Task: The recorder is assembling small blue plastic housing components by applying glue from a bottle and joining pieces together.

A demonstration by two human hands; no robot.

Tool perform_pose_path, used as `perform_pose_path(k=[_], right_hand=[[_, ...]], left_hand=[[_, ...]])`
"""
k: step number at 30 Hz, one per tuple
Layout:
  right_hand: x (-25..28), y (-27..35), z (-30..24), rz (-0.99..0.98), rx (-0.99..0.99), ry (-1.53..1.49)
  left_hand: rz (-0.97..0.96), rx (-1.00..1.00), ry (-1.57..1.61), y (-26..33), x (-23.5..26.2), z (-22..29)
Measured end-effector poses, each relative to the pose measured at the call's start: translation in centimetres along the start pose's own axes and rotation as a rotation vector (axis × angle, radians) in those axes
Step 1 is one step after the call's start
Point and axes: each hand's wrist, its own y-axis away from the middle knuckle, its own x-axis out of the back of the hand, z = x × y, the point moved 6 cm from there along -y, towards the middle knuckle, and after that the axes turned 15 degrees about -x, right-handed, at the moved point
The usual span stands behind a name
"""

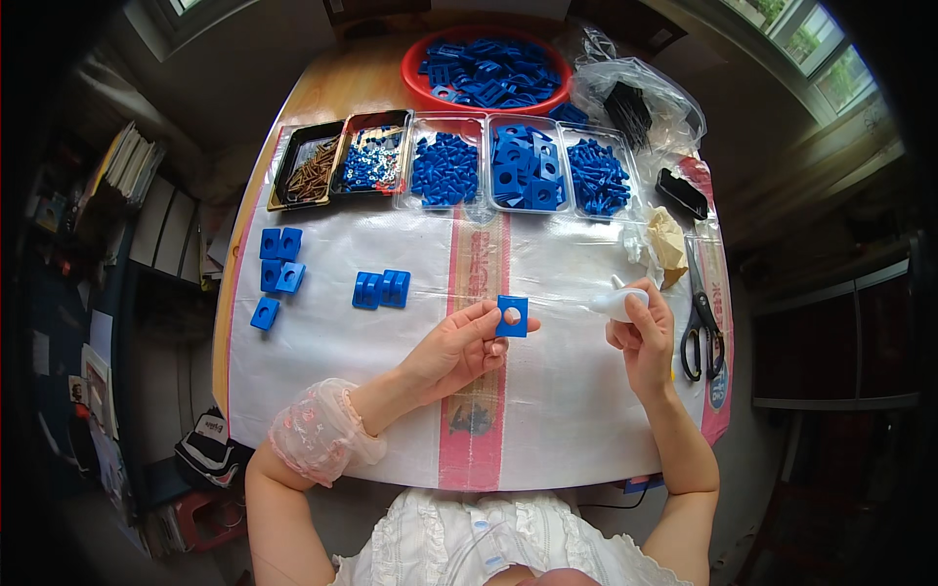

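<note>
Between the fingertips of my left hand (463,344) is a blue square plastic piece (504,326) with a round hole, held up over the middle of the table. My right hand (645,337) grips a small white squeeze bottle (621,304) with a narrow nozzle, which tilts up and to the left. The bottle and the square piece are well apart. On the left of the table lie several blue square pieces (289,277) with holes. Nearer my left hand, a few blue ridged pieces (381,289) sit side by side.
A row of trays crosses the far side: brass-coloured screws (313,174), small blue-and-white parts (369,162), blue pegs (445,170), blue square parts (526,168). Behind stands a red basin (415,82) of blue parts. Black scissors (701,327) and crumpled paper (667,242) lie at right.
</note>
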Motion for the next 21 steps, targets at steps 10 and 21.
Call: perform_pose_path(k=[10, 21], right_hand=[[-0.12, -0.01, -0.01, 0.002, 0.0, -0.007], [0.13, -0.08, 0.08, -0.001, 0.014, -0.024]], left_hand=[[-0.007, -0.002, -0.001, 0.08, -0.05, 0.06], [-0.005, -0.003, -0.003, 0.11, 0.02, 0.03]])
